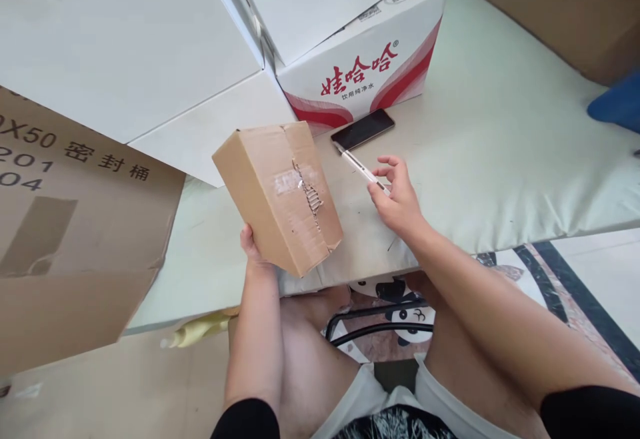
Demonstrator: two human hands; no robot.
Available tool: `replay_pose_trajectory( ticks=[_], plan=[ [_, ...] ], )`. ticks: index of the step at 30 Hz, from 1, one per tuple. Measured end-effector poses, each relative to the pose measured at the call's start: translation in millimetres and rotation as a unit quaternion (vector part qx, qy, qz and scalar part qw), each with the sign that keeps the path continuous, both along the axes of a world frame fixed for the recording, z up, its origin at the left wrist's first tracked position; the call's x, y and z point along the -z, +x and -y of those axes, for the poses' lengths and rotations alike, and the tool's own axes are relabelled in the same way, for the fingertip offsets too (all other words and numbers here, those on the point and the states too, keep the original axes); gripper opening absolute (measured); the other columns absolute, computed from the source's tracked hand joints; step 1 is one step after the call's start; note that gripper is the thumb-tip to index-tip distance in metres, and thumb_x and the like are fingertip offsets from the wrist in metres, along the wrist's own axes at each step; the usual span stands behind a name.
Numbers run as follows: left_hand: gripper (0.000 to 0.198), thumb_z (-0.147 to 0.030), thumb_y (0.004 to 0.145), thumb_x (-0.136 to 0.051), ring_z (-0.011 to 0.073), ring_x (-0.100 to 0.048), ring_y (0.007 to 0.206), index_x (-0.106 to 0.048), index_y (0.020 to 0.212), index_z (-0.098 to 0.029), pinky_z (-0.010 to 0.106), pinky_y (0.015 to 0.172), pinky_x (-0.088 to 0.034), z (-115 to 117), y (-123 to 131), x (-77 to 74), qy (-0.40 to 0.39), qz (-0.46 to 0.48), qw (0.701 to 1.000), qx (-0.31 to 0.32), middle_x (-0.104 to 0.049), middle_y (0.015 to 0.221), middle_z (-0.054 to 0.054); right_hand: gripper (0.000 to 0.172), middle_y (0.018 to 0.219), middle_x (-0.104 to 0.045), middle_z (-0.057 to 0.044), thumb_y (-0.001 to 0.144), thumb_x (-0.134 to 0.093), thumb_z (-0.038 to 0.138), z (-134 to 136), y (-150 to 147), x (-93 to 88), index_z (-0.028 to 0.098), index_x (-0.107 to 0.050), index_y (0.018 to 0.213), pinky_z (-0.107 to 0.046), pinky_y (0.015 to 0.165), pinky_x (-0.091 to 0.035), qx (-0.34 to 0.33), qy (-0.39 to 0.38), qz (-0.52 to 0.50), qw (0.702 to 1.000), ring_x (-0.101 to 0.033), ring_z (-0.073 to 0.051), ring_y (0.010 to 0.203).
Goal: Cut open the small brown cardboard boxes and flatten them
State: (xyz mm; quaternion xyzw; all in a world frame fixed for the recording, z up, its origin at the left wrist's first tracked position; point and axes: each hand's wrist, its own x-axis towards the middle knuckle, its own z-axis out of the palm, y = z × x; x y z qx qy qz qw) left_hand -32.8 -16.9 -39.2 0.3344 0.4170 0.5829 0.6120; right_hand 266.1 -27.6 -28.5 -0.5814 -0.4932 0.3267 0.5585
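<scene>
My left hand [251, 246] grips a small brown cardboard box [280, 192] from below and holds it tilted above the pale mat [500, 132]. The box's taped seam is torn open along the middle. My right hand [397, 199] is pinched on the end of a thin white pen-like tool [357, 166], whose tip points toward the box's right edge. A dark phone [363, 128] lies flat on the mat just beyond the tool.
A white carton with red print [370, 59] stands behind the phone, with large white boxes [125, 39] to its left. A big brown carton [75, 239] lies at the left. Another brown box [550, 6] and a blue object [617, 106] sit at the right.
</scene>
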Motion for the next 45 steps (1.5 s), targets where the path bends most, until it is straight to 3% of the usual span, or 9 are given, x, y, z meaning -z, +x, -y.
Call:
replay_pose_trajectory(
  ticks=[5,10,13,16,19,27,36,41,45],
  plan=[
    [0.063,-0.069,0.06,-0.083,0.033,-0.07,0.115,-0.075,0.105,-0.026,0.042,0.091,-0.061,-3,4,1.7,0.037,-0.032,0.998,-0.034,-0.079,0.108,0.005,0.044,0.112,-0.068,-0.007,0.087,-0.06,0.033,16,4,-6.5,0.022,-0.061,0.129,-0.035,0.073,-0.055,-0.046,0.016,-0.089,0.995,-0.061,-0.016,0.079],
    [0.061,-0.069,0.064,-0.081,0.0315,-0.071,0.115,-0.076,0.107,-0.027,0.041,0.095,-0.06,2,10,-3.4,0.088,-0.046,0.992,-0.077,-0.079,0.106,0.004,0.043,0.09,-0.07,0.0,0.089,-0.062,0.032,29,11,-16.2,0.025,-0.06,0.131,-0.027,0.05,-0.043,-0.114,0.013,-0.116,0.987,-0.047,-0.009,0.052],
    [0.063,-0.068,0.059,-0.084,0.0297,-0.073,0.107,-0.076,0.106,-0.027,0.039,0.095,-0.06,2,6,-5.2,0.091,-0.059,0.989,-0.101,-0.08,0.102,0.003,0.038,0.083,-0.071,0.0,0.091,-0.06,0.029,33,7,-21.0,0.023,-0.066,0.128,-0.028,0.056,-0.048,-0.13,0.026,-0.037,0.991,-0.054,-0.011,0.057],
    [0.063,-0.068,0.056,-0.084,0.0284,-0.074,0.101,-0.077,0.104,-0.026,0.036,0.09,-0.061,1,0,-5.9,0.089,-0.062,0.987,-0.117,-0.08,0.096,0.002,0.036,0.092,-0.075,-0.004,0.093,-0.057,0.031,34,2,-22.1,0.02,-0.071,0.125,-0.03,0.067,-0.054,-0.112,0.048,0.014,0.992,-0.063,-0.014,0.07],
    [0.063,-0.07,0.057,-0.083,0.0323,-0.072,0.111,-0.077,0.102,-0.027,0.039,0.092,-0.062,1,-3,-7.2,0.082,-0.07,0.988,-0.113,-0.08,0.098,0.003,0.037,0.094,-0.076,-0.006,0.097,-0.052,0.034,33,-2,-20.4,0.02,-0.072,0.126,-0.032,0.071,-0.056,-0.114,0.063,0.032,0.991,-0.066,-0.016,0.074],
    [0.076,-0.07,0.054,-0.085,0.0408,-0.056,0.138,-0.072,0.115,-0.028,0.05,0.109,-0.055,5,-3,-9.1,0.055,-0.086,0.99,-0.1,-0.078,0.114,0.006,0.037,0.09,-0.073,-0.005,0.1,-0.051,0.033,33,-8,-14.4,0.024,-0.071,0.129,-0.032,0.071,-0.053,-0.105,0.1,0.08,0.986,-0.064,-0.018,0.077],
    [0.066,-0.067,0.056,-0.085,0.0351,-0.067,0.123,-0.075,0.109,-0.029,0.042,0.096,-0.06,4,3,-11.3,0.06,-0.082,0.99,-0.094,-0.079,0.109,0.002,0.039,0.073,-0.06,-0.001,0.098,-0.054,0.028,31,-8,-13.8,0.017,-0.073,0.13,-0.028,0.065,-0.047,-0.118,0.101,0.07,0.985,-0.053,-0.014,0.064],
    [0.064,-0.067,0.056,-0.083,0.0356,-0.068,0.119,-0.076,0.105,-0.027,0.046,0.101,-0.057,4,8,-8.1,0.046,-0.079,0.991,-0.101,-0.08,0.106,0.004,0.04,0.079,-0.068,-0.001,0.097,-0.054,0.031,33,-9,-14.6,0.023,-0.072,0.132,-0.028,0.069,-0.05,-0.139,0.056,0.061,0.987,-0.059,-0.015,0.069],
    [0.062,-0.067,0.058,-0.082,0.0356,-0.067,0.122,-0.075,0.105,-0.027,0.045,0.1,-0.057,4,8,-7.0,0.047,-0.08,0.99,-0.105,-0.079,0.106,0.004,0.042,0.082,-0.072,-0.003,0.097,-0.053,0.029,35,-10,-16.0,0.018,-0.072,0.133,-0.028,0.069,-0.05,-0.15,0.075,0.069,0.983,-0.061,-0.014,0.069]
  ],
)
